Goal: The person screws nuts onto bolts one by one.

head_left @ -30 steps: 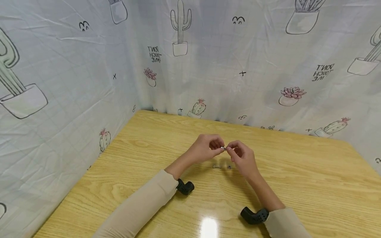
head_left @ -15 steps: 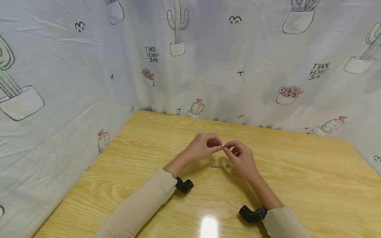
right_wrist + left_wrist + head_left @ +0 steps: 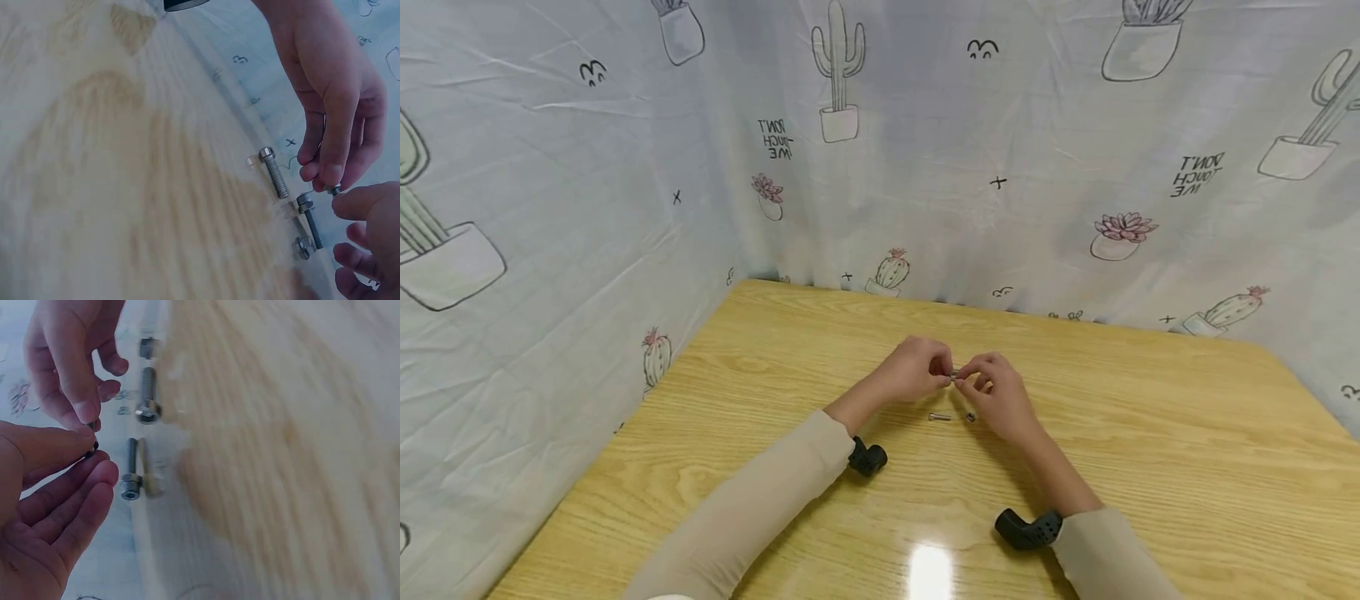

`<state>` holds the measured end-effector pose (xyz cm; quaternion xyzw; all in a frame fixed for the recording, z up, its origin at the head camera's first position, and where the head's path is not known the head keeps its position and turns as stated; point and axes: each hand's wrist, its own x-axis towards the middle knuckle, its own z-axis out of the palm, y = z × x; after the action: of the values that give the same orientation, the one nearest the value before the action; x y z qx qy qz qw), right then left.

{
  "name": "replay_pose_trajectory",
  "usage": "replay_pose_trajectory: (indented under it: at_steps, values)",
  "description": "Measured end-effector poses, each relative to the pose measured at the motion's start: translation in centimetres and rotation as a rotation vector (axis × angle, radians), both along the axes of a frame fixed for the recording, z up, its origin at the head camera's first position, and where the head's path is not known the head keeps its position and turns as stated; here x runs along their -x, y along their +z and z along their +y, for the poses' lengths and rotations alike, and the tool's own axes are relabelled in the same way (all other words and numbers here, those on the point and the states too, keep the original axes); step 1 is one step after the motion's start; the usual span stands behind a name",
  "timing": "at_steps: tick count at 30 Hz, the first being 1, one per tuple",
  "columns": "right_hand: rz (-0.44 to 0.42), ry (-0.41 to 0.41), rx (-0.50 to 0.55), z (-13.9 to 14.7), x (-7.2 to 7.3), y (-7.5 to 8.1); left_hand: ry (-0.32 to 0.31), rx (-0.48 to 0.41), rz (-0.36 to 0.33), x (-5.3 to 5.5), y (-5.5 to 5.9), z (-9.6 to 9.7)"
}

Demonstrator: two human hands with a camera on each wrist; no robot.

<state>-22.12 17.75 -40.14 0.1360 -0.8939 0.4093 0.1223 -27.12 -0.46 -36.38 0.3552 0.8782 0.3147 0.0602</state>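
Note:
My left hand [image 3: 916, 368] and right hand [image 3: 1002, 396] meet fingertip to fingertip over the table. Between them they pinch a small metal bolt [image 3: 335, 190], mostly hidden by the fingers. Below the hands, a socket-head bolt [image 3: 940, 417] lies on the wood, its head to the left. A loose nut [image 3: 971, 417] lies just off its tip. Both wrist views also show another bolt with a nut near its head [image 3: 131, 478], farther back on the table. In the left wrist view, the left hand's lower fingers [image 3: 81, 528] are loosely curled below the pinch.
The pale wooden table [image 3: 820, 508] reaches back to a cloth curtain [image 3: 925, 167] printed with cacti. Another curtain side [image 3: 572, 167] runs along the left edge. Black curved wrist mounts [image 3: 1028, 529] jut from both sleeves.
The hands have drawn a little closer together, hiding more of the pinched bolt. The head view has shifted slightly. The bolt and nut on the table stay put.

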Motion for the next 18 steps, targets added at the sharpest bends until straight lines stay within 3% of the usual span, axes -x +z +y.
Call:
replay_pose_trajectory:
  at_steps: [7,18]
  values:
    - [-0.055,-0.001,-0.092,-0.23,0.27,-0.12,0.008,0.144,0.044,0.15,-0.30,0.52]
    - [-0.063,-0.005,-0.174,-0.07,0.80,-0.11,0.020,0.197,0.054,0.60,-0.47,1.09]
